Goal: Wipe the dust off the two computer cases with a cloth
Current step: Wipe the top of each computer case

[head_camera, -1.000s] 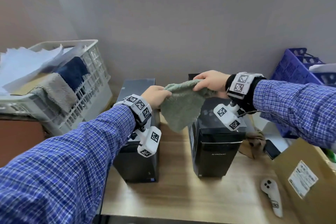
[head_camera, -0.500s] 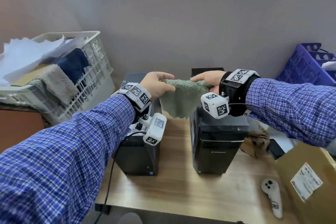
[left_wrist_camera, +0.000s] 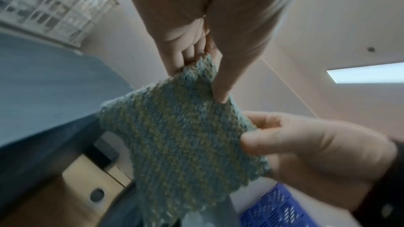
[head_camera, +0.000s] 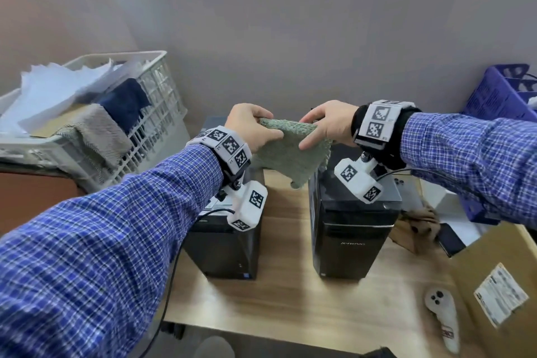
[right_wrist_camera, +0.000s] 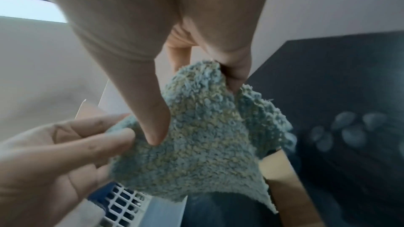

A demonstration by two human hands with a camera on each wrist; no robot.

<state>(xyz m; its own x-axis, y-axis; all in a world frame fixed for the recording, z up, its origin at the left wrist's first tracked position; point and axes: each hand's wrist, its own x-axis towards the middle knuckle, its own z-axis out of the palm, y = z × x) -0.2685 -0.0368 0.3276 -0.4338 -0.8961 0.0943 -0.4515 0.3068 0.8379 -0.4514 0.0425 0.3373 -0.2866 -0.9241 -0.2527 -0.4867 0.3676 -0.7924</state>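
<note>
A green knitted cloth hangs in the air, pinched along its top edge. Below stand two black tower computer cases, upright on the wooden desk: the left case at 7 o'clock of the cloth, the right case at 5 o'clock.

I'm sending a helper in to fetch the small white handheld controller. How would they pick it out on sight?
Start at the wooden table with the two black computer cases. Go to the right-hand case, then to the table's near right corner, beside the cardboard box. The controller lies flat there: white, elongated, with dark round buttons at its far end, unlike the boxy things around it.
</note>
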